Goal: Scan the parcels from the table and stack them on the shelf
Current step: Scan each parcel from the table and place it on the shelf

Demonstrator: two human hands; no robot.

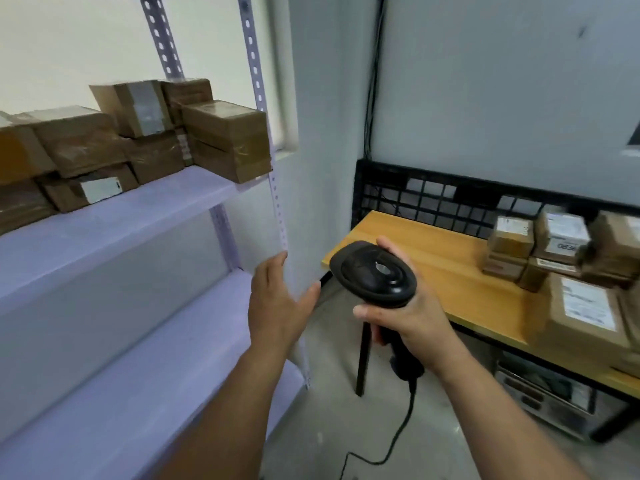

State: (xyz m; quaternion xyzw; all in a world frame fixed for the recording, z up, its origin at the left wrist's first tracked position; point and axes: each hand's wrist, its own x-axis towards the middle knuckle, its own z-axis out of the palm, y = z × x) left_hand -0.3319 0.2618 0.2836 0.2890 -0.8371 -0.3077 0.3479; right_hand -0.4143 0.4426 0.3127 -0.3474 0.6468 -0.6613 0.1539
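Scanner (374, 271) gripped by rt hand (412, 317); lt hand (277, 306) held open, empty; table parcels (585, 306) lie rightward, nearer rt hand.

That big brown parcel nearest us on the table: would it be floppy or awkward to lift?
The big parcel looks like a cardboard box with square edges, so it is probably stiff. Its flat base on the table should resist tipping or rolling. Its weight cannot be judged.
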